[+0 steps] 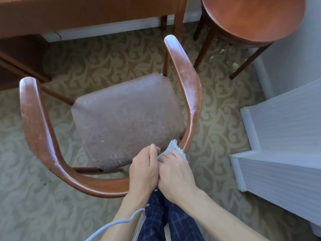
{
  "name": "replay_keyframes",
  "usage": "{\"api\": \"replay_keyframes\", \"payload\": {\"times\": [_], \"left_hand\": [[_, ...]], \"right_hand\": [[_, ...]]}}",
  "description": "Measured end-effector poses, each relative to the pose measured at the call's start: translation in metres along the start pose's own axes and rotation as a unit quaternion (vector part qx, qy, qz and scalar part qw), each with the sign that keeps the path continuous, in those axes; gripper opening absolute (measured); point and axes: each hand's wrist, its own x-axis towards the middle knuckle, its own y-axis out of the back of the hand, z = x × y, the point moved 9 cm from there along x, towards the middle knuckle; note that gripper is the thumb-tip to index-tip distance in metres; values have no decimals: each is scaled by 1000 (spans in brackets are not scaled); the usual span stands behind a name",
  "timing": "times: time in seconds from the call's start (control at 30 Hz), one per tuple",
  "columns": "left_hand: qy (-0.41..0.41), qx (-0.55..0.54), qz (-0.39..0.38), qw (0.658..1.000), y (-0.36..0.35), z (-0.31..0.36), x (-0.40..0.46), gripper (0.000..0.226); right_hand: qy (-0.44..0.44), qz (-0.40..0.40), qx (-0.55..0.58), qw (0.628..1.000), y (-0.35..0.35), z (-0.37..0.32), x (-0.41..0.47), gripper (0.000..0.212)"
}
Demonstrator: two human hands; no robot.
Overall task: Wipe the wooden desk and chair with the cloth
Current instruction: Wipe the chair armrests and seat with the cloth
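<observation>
At the chair's (111, 122) near rim our left hand (145, 169) curls beside our right hand (175, 176), whose fingers grip the cloth (173, 148) against the right armrest, the dusty seat (126, 119) beyond, then the desk (86, 13) and stool (251, 18) far off.

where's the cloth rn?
Head view, lower centre-right: the cloth is bunched in the grip of the right hand, with the left hand against it, at the chair back rail's right bend.
</observation>
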Motion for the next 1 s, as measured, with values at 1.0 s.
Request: {"api": "replay_keyframes", "payload": {"times": [1.0], "left_hand": [[17,-141,-123,982,-97,95,87,56]], "right_hand": [[-166,37,-86,982,9,139,89,58]]}}
